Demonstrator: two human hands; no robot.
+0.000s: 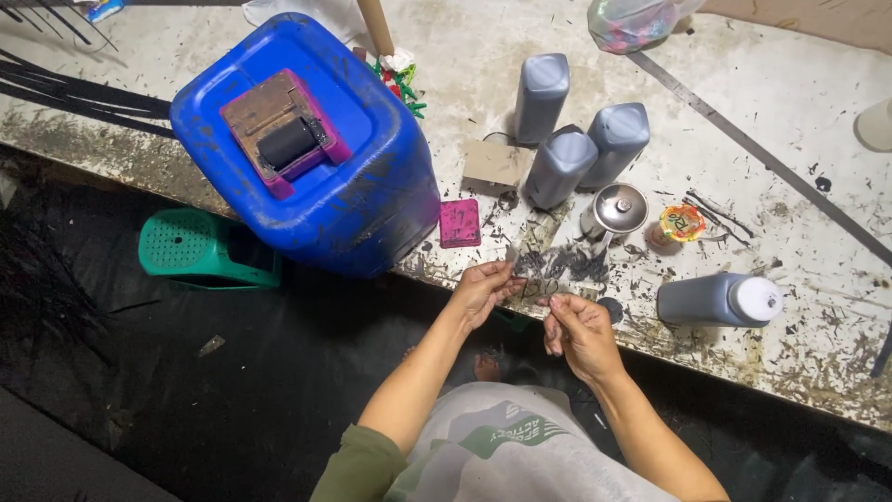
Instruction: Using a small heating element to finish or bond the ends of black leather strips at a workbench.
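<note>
Both hands at bench edge [818, 372], pinching thin clear strip [537, 288] between them: left hand [481, 290] grips one end, right hand [578, 330] other. Likely mid-handling step; next move needs steady pinch. Grey bottles [576, 139], blue jerrycan [307, 149] nearby.

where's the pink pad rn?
In the head view, the pink pad lies flat on the table, left of centre, beside the blue jerrycan and just above the left hand.
</note>
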